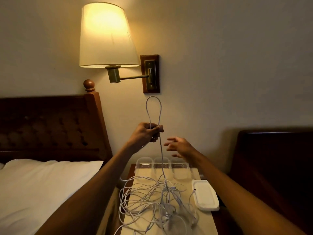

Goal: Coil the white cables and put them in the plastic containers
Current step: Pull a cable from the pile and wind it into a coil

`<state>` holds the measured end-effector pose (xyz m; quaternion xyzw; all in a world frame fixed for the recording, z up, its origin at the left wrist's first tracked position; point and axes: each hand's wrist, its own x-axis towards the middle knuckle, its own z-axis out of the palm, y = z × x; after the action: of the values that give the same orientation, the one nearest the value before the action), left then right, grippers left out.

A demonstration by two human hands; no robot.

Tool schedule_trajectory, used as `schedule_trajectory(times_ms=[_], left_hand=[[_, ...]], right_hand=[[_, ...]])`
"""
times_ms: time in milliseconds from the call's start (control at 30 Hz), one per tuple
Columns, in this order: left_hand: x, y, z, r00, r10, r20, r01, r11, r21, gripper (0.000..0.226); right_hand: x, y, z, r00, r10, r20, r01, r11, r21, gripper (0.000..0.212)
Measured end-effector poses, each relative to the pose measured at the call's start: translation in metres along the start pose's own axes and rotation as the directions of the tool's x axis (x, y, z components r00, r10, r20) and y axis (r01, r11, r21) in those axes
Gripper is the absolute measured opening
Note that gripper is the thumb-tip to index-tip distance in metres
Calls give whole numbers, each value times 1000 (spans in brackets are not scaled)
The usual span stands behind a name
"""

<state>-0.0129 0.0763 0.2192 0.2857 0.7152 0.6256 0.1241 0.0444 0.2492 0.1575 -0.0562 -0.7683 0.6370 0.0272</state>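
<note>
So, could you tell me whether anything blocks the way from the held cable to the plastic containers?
Nothing covers the containers; their lids sit stacked aside. But the cable in the left hand trails into the tangle before them.

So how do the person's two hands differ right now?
The left hand is curled round the white cable, holding a loop upright; the right hand is open, fingers spread, gripping nothing. The left hand sits higher than the right hand. Both are raised above the table and its cable tangle.

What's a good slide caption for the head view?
Left hand holds a cable loop above the tangled white cables; right hand open.
</note>
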Motion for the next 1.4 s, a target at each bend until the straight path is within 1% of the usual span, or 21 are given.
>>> schedule_trajectory(times_ms=[33,100,167,233,333,433,500,600,700,833,900,1000,1033,1067,1133,1167,1200,1233,1267,1333,1400], left_hand=[[1,1,-1,1000,7,-8,-7,1000,-27,26],[3,1,-2,1000,22,-10,-22,999,-50,24],[2,1,-3,999,34,-10,-35,998,-51,24],[2,2,-7,997,55,-49,-57,997,-52,24],[7,-2,-22,981,84,-174,-95,994,-59,21],[12,-14,-43,949,99,-298,-119,992,-50,19],[13,-21,-53,922,97,-376,-125,991,-51,19],[13,-33,-58,884,88,-459,-117,993,-35,20],[12,-39,-57,835,112,-539,-144,990,-17,21],[11,-38,-55,767,169,-619,-204,979,14,24],[12,-39,-55,737,191,-648,-193,979,69,26],[16,-38,-68,664,134,-736,-129,990,64,27],[18,-35,-74,658,126,-742,-110,991,71,28],[18,-33,-79,670,131,-731,-103,991,83,27],[17,-31,-81,709,151,-689,-134,988,79,27],[16,-31,-78,729,156,-666,-149,987,69,27],[13,-30,-72,755,158,-636,-151,986,65,27],[10,-30,-66,786,157,-598,-149,987,63,27],[8,-29,-60,818,154,-554,-153,987,49,28],[5,-24,-52,886,145,-441,-158,987,8,28],[2,-14,-46,946,126,-297,-122,992,33,27]], right_hand=[[-1,22,4,995,8,95,4,993,-118,34],[-4,56,16,962,32,272,73,928,-366,38],[-3,77,30,944,46,326,138,844,-519,37],[2,94,39,954,28,299,162,790,-591,25],[11,115,39,974,89,206,64,771,-633,10],[13,125,35,979,137,148,-8,761,-649,9],[17,128,32,981,138,137,-13,749,-662,8],[19,130,27,984,135,116,-22,741,-671,12],[21,129,28,980,143,138,-16,746,-666,14],[22,123,30,982,101,160,31,749,-662,18],[23,122,25,980,110,167,35,728,-685,21],[18,127,14,960,189,206,35,650,-759,26],[16,129,11,962,187,198,34,639,-769,24],[14,131,9,970,160,181,34,650,-759,23],[12,131,9,985,86,150,35,748,-663,24],[11,126,11,988,59,144,35,817,-575,28],[11,118,13,988,52,146,24,877,-479,37],[11,109,17,986,52,157,14,920,-393,47],[11,97,21,984,50,169,9,944,-331,51],[10,71,30,983,28,183,8,981,-192,42],[8,42,40,981,22,192,-32,998,45,33]])
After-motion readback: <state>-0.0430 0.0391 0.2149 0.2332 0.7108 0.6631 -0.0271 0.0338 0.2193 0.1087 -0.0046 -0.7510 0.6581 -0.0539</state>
